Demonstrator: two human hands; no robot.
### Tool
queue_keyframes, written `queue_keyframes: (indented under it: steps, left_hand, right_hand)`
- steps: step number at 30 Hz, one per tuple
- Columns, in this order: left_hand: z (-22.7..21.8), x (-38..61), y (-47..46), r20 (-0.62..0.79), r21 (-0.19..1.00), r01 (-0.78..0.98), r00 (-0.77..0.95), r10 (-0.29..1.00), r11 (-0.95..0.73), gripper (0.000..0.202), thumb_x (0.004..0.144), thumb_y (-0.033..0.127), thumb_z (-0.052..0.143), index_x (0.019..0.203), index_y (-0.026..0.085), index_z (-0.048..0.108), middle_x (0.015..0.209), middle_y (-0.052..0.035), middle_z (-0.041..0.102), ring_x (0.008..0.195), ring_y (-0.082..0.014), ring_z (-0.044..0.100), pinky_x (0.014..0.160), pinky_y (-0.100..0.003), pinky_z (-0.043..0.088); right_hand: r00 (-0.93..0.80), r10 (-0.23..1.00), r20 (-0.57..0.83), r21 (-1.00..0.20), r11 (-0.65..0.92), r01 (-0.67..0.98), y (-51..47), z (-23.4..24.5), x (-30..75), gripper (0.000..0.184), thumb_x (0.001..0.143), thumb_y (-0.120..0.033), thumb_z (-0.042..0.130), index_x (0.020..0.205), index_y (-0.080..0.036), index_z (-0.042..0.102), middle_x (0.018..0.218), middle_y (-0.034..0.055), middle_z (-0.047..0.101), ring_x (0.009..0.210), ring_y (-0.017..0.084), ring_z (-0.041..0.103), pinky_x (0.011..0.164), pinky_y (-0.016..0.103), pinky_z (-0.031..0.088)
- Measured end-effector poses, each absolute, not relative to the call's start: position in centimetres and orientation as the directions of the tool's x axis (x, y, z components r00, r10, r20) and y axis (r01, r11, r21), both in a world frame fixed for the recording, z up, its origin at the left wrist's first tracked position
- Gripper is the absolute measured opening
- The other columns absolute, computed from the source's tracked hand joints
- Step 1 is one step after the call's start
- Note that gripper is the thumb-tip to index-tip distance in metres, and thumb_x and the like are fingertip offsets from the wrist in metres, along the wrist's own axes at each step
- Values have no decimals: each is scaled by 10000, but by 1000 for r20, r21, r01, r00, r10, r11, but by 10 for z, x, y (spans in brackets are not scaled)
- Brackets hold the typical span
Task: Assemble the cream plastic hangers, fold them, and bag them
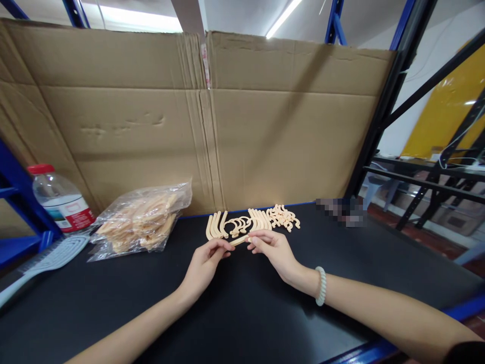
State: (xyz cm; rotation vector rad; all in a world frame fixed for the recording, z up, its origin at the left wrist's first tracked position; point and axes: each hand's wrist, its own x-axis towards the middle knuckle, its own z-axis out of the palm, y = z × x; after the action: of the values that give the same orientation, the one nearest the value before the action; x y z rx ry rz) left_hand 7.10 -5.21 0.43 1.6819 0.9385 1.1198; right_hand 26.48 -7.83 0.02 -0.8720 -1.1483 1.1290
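My left hand (206,263) and my right hand (273,250) meet over the black table (242,303), each pinching an end of one small beige plastic piece (240,240). Just beyond the fingertips lie sorted groups of the same beige parts: curved bars (215,225) on the left, hook-shaped pieces (239,224) in the middle, more curved bars (259,220), and a heap of small clips (284,217) on the right. A white bead bracelet (321,285) sits on my right wrist.
A clear plastic bag (142,217) of more beige parts lies at the left. Beside it stand a water bottle with a red cap (60,199) and a pale blue hairbrush (49,260). A cardboard sheet (189,116) walls the back. Blue and black shelf frames flank the table.
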Motion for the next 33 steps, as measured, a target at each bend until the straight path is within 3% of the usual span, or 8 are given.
queue_keyframes:
  steps: [4,8,12,16,22,26,30,33]
  left_hand:
    - [6,70,-53,284,944,91,267,921,-318,177,798,326,585,851,175,659,936,-70,675,845,-206,655,764,-329,520]
    - [2,66,-48,240,954,125,226,944,-272,352,776,295,589,1108,191,642,870,-45,667,737,-165,605,661,-284,491]
    - [0,66,-44,201,979,-38,197,959,-198,533,695,218,640,1224,193,585,1029,-64,659,734,-135,564,637,-259,486]
    - [5,69,-49,127,979,-180,191,973,-93,506,634,184,715,1130,172,614,1001,-39,637,769,-123,586,764,-281,520]
    - [14,70,-60,73,977,-210,230,971,-24,367,587,178,792,901,165,603,834,3,616,832,-175,651,837,-332,527]
    - [13,71,-64,104,978,-202,256,961,-52,295,622,189,785,832,168,578,829,1,624,897,-199,660,895,-358,509]
    - [9,71,-63,129,970,-234,264,956,-66,267,659,203,764,799,180,538,835,6,632,950,-206,651,932,-371,487]
    - [8,71,-64,137,965,-256,291,947,-61,292,678,209,757,802,191,493,811,18,632,944,-210,659,964,-394,465]
  right_hand:
    - [39,967,253,-943,255,-212,-78,2,265,256,678,-381,763,826,-186,687,846,40,717,698,150,661,663,302,526]
    - [35,964,265,-940,266,-213,-77,1,265,270,659,-374,775,740,-199,586,800,28,707,682,146,644,656,303,514]
    - [39,967,250,-936,252,-247,-77,-1,264,384,631,-375,797,702,-215,455,759,12,692,680,146,642,650,298,498]
    - [39,970,241,-936,243,-254,-76,-2,264,452,608,-369,811,697,-229,391,699,-9,664,739,175,664,647,299,490]
    - [57,978,201,-939,209,-273,-77,0,267,536,538,-356,850,735,-243,365,634,-26,663,836,232,693,699,329,500]
    - [56,982,180,-943,188,-276,-77,0,270,460,535,-305,850,833,-223,510,705,0,702,846,219,691,772,352,509]
    - [24,974,225,-948,225,-224,-74,-3,273,245,555,-287,835,647,-181,633,843,39,695,844,198,670,752,325,513]
    - [-13,978,209,-957,201,-210,-73,-5,274,191,588,-283,823,667,-181,682,899,48,699,845,178,650,739,310,514]
